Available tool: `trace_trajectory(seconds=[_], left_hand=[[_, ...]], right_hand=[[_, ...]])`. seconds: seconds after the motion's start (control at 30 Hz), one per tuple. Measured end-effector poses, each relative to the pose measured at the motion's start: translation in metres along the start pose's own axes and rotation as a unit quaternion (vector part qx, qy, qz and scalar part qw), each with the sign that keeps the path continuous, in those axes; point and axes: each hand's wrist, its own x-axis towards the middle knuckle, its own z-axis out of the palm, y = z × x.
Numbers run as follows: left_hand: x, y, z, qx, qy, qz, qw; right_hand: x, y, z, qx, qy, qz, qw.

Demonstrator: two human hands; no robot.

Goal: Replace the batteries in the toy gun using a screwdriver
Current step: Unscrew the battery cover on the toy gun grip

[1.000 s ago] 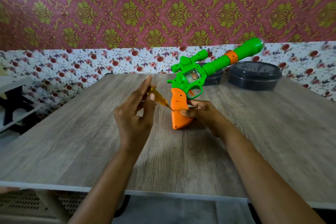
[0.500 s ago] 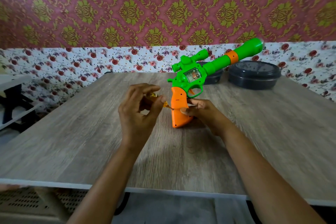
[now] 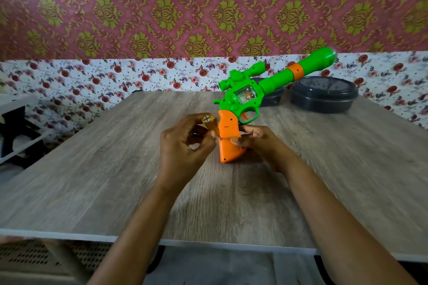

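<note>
A dark lidded container [image 3: 324, 97] and a second dark container [image 3: 272, 99] sit at the far edge of a wood-grain bench [image 3: 92, 180], below damask wallpaper [image 3: 162, 7].

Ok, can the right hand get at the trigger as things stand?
Probably yes: the right hand holds the grip just below the trigger, with nothing between, though it would have to ease its hold.

Soft even light, blurred warped edges
</note>
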Motion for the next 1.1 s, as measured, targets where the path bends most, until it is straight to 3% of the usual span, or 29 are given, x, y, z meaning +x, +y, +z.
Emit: trace_trajectory(seconds=[0.3, 0.77, 1.1], left_hand=[[0.0029, -0.0016, -0.0006, -0.023, 0.085, -0.035, 0.996], [-0.0002, -0.0029, -0.0018, 0.04, 0.076, 0.086, 0.993], [0.0, -0.0001, -0.0015, 0.043, 0.113, 0.056, 0.991]], right_hand=[[-0.0048, -0.002, 0.0, -0.001, 0.003, -0.009, 1.0], [-0.0054, -0.0028, 0.0005, 0.011, -0.001, -0.007, 1.0], [-0.0069, -0.0016, -0.0003, 0.017, -0.01, -0.016, 1.0]])
